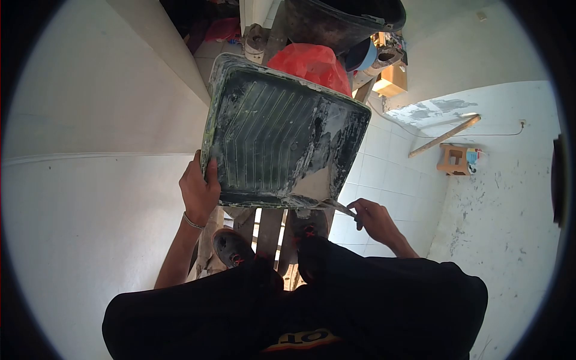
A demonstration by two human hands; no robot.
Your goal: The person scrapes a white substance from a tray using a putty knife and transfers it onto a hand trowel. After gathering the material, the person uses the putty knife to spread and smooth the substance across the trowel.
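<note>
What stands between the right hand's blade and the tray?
Nothing visible does. The right hand pinches a thin blade whose tip reaches the tray at its near corner. The left hand grips the tray's left edge, clear of the blade. The red bag lies beyond the tray.

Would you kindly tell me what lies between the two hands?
Head view: the tray, its near edge running from the left hand to the thin blade in the right hand.
</note>
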